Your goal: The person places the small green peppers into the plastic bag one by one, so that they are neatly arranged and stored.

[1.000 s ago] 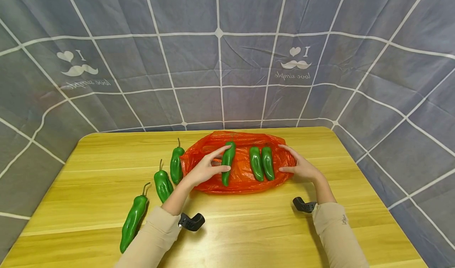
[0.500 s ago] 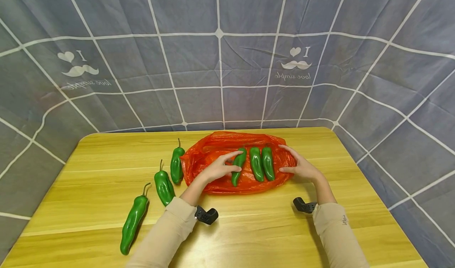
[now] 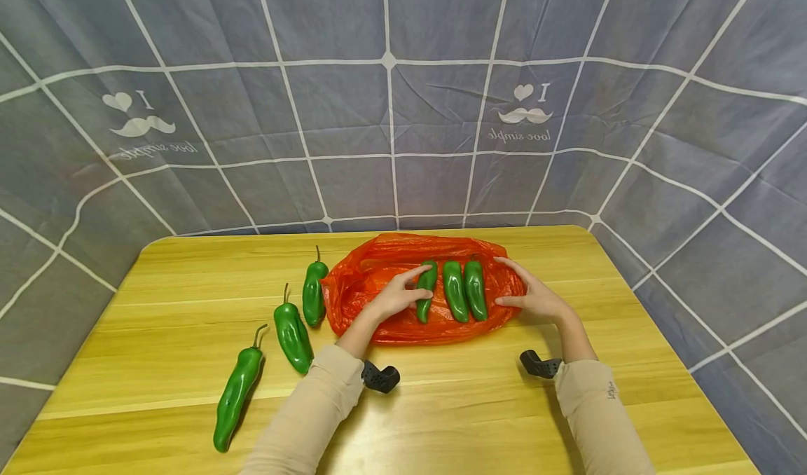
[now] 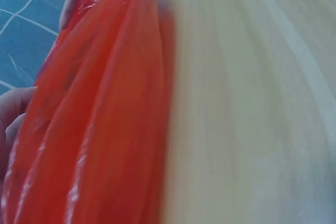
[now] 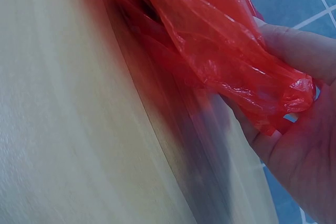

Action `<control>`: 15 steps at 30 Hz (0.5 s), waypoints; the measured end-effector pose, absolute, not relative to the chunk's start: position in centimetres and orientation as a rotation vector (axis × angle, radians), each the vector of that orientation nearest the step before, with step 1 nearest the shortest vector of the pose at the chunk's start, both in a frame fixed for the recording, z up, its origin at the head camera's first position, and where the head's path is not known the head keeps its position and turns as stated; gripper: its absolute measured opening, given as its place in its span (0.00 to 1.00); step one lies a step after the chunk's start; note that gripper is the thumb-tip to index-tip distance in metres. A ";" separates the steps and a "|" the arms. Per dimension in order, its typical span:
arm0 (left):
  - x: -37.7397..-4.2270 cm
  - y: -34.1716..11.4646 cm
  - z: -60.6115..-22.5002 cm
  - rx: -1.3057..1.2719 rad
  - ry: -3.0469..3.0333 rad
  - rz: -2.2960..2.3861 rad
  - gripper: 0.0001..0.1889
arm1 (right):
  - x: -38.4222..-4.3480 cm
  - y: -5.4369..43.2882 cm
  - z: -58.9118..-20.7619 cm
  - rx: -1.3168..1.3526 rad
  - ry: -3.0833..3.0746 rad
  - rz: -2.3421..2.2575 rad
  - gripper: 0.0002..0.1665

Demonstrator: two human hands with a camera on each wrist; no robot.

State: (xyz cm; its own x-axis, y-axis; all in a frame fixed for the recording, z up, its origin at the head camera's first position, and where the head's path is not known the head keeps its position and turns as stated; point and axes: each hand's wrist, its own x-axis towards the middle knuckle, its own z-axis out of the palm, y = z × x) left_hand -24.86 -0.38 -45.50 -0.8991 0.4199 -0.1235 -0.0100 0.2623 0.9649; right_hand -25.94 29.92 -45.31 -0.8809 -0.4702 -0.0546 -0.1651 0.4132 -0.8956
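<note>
A red plastic bag [image 3: 349,275] lies spread on the wooden table with its opening facing up. Inside, two green chili peppers [image 3: 455,291] rest side by side toward the right. To their left, another green chili pepper [image 3: 428,282] sits between the thumb and fingers of my left hand [image 3: 392,297], which reaches over the bag's near left side. My right hand [image 3: 536,296] holds the bag's right end. In the right wrist view, crumpled red plastic [image 5: 283,95] runs between thumb and fingers. The left wrist view shows mostly the bag's side [image 4: 115,103]; the held pepper is hidden there.
Several more green peppers with long stems lie left of the bag: one beside it [image 3: 314,294], one nearer [image 3: 293,338] by the left forearm, one near the front left [image 3: 236,398]. A grey gridded curtain [image 3: 441,111] surrounds the table [image 3: 466,405].
My left hand has carried its pepper rightward and lower in the bag, closer to the other two peppers. The right hand stays at the bag's right end.
</note>
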 end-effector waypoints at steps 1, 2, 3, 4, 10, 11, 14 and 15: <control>-24.9 -0.2 -45.5 0.373 2.192 1.685 0.31 | -25.9 29.9 -45.3 -0.553 2.372 -1.456 0.50; -24.9 0.0 -45.6 0.371 2.200 1.695 0.31 | -25.9 29.9 -45.3 -0.555 2.371 -1.457 0.50; -24.9 0.1 -45.6 0.367 2.208 1.705 0.31 | -25.9 29.9 -45.3 -0.554 2.366 -1.461 0.50; -24.9 0.3 -45.6 0.367 2.219 1.713 0.30 | -25.9 29.9 -45.3 -0.554 2.360 -1.467 0.50; -24.9 1.3 -45.9 0.357 2.356 1.676 0.30 | -25.9 29.9 -45.3 -0.547 2.347 -1.477 0.50; -24.9 1.4 -45.9 0.352 2.372 1.668 0.30 | -25.9 29.9 -45.3 -0.546 2.349 -1.474 0.50; -24.8 1.8 -45.9 0.331 2.396 1.665 0.30 | -25.8 29.9 -45.3 -0.544 2.348 -1.472 0.50; -24.7 1.9 -45.8 0.327 2.403 1.666 0.30 | -25.8 29.9 -45.3 -0.545 2.349 -1.471 0.50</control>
State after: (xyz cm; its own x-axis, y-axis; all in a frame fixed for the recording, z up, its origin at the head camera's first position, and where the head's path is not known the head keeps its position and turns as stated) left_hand -24.74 1.89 -45.83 -0.9558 0.2917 -0.0369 0.0676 0.3404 0.9378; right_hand -25.83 29.90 -45.28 -0.8774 -0.4756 -0.0632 -0.1507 0.3982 -0.9048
